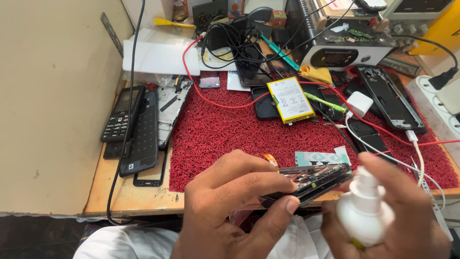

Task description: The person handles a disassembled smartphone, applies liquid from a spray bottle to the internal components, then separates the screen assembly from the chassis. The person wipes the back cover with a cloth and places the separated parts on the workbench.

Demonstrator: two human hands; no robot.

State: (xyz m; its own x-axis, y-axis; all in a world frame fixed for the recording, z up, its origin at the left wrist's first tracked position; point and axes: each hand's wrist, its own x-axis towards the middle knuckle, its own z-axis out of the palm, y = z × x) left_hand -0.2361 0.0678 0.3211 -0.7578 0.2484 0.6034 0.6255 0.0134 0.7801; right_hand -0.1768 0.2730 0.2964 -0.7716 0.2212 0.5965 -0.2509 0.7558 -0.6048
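My left hand (230, 201) grips an opened phone body (316, 180) by its near edge, tilted, with its inner parts showing and an orange flex strip (271, 159) sticking up behind my fingers. My right hand (397, 216) holds a small white spray bottle (365, 206), its nozzle close to the phone's right end. Both hands hover over the front edge of the red bristle mat (225, 129).
A yellow-edged battery (290, 99) lies on a dark phone at mid-mat. A keypad phone (120, 115) and phone backs lie left. A white charger (359, 103), a phone frame (390, 98), red and black cables and a heating device (347, 48) crowd the back and right.
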